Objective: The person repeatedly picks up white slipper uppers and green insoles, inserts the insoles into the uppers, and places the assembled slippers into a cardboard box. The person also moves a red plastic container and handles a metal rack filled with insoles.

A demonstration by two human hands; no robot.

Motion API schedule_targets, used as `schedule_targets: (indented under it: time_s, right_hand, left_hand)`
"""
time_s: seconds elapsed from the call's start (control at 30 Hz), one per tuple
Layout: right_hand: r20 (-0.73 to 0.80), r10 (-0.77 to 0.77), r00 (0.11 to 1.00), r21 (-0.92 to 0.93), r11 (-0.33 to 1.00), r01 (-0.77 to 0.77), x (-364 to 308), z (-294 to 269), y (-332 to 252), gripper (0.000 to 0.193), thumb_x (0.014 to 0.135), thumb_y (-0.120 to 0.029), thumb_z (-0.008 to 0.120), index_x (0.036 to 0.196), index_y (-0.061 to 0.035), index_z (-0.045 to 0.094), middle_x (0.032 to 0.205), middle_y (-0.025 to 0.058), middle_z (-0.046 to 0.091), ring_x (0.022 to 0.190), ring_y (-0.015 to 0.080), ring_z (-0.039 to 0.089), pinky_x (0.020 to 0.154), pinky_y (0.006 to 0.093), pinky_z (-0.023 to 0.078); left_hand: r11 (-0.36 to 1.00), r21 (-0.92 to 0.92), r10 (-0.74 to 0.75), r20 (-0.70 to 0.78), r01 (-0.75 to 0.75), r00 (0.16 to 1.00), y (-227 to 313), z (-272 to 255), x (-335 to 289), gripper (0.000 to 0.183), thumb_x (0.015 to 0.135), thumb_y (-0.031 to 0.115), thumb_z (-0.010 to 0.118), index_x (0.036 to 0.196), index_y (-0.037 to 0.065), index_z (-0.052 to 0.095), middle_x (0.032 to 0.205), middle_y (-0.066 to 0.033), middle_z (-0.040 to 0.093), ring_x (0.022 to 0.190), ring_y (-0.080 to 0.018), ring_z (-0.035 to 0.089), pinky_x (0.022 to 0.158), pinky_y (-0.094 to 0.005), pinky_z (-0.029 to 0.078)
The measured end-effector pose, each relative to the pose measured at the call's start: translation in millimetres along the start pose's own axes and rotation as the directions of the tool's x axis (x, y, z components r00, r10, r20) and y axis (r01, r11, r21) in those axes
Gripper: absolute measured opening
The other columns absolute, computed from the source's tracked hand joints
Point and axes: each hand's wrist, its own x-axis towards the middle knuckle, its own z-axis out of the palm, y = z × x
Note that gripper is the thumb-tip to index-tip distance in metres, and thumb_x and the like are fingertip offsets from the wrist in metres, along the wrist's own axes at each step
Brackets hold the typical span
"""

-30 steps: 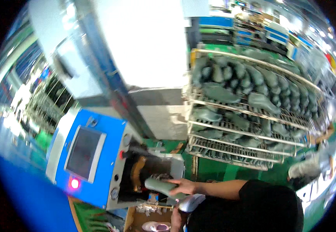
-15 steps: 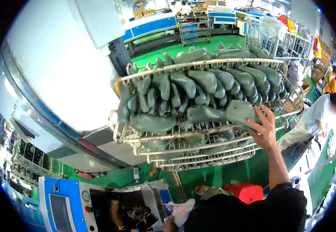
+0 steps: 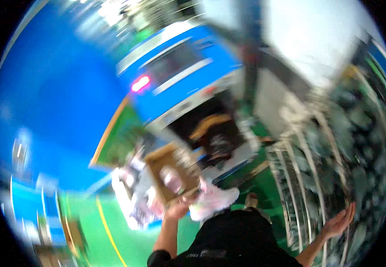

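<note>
A pale pink and white sports shoe [image 3: 214,199] is in my left hand [image 3: 178,208], whose fingers are closed on its end. Beside that hand stands a brown cardboard box [image 3: 154,161] with a pink shoe [image 3: 172,180] inside. My right hand [image 3: 340,221] is empty, its fingers stretched out, next to the wire rack [image 3: 300,151]. Grey-green shoe lasts [image 3: 364,160] fill the rack, smeared by motion. Whether my fingertips touch the rack, I cannot tell.
A blue machine [image 3: 179,73] with a dark screen, a lit red lamp and an open dark bay stands ahead. More pale shoes [image 3: 135,196] lie heaped left of the box. A white panel [image 3: 310,38] rises behind the rack. The floor [image 3: 126,240] is green with a yellow line.
The view has swung left, from the rack to the blue machine. My right hand has let go of the shoe last it gripped on the rack. My left hand still has the shoe.
</note>
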Motion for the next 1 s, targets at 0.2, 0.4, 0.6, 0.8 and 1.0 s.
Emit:
schedule_targets:
  time_s: [0.2,0.4,0.6,0.8,1.0]
  right_hand:
    - [0.596,-0.025,0.803,0.260,0.952,-0.164,1,125,-80,0.034,0.108,-0.018,0.051,0.130,0.0048,0.063,0.110,0.0171,0.074,0.104,0.0243,0.072,0.085,0.0374,0.060]
    - [0.652,-0.431,0.624,0.569,0.822,-0.026,-11,192,-233,0.030,0.105,-0.019,0.057,0.116,0.0064,0.069,0.104,0.0190,0.074,0.089,0.0265,0.072,0.077,0.0372,0.057]
    - [0.618,-0.694,0.370,0.715,0.692,0.103,-35,200,-344,0.027,0.103,-0.019,0.058,0.111,0.0028,0.072,0.103,0.0199,0.074,0.083,0.0291,0.071,0.071,0.0418,0.057]
    - [0.579,-0.809,0.104,0.789,0.588,0.180,-52,220,-365,0.033,0.104,-0.024,0.058,0.113,0.0043,0.072,0.107,0.0200,0.072,0.091,0.0321,0.070,0.075,0.0466,0.057]
    - [0.607,-0.795,0.027,0.782,0.602,0.160,-59,243,-370,0.028,0.103,-0.017,0.059,0.116,0.0052,0.071,0.105,0.0195,0.072,0.098,0.0312,0.069,0.081,0.0433,0.056]
  left_hand:
    - [0.933,0.098,0.351,-0.463,-0.346,0.814,2,-108,-115,0.020,0.089,0.017,0.076,0.105,0.005,0.075,0.139,-0.0091,0.058,0.129,-0.0229,0.053,0.113,-0.0387,0.038]
    - [0.715,0.598,0.209,-0.677,0.362,0.706,-72,-171,-122,0.031,0.092,0.024,0.069,0.114,0.003,0.072,0.133,-0.0186,0.060,0.129,-0.0282,0.052,0.109,-0.0434,0.042]
    - [-0.007,0.867,0.785,-0.304,0.498,0.540,-122,-199,-82,0.031,0.084,0.037,0.071,0.105,0.015,0.076,0.126,-0.0175,0.059,0.135,-0.0427,0.041,0.114,-0.0525,0.036]
    - [0.190,0.905,0.787,-0.373,0.381,0.492,-116,-200,-96,0.025,0.076,0.030,0.075,0.087,0.008,0.074,0.112,-0.0150,0.061,0.122,-0.0394,0.050,0.104,-0.0530,0.042]
    - [0.404,0.853,0.741,-0.517,0.330,0.430,-170,-126,-182,0.022,0.071,0.024,0.077,0.083,0.007,0.071,0.106,-0.0166,0.063,0.117,-0.0390,0.054,0.102,-0.0497,0.044]
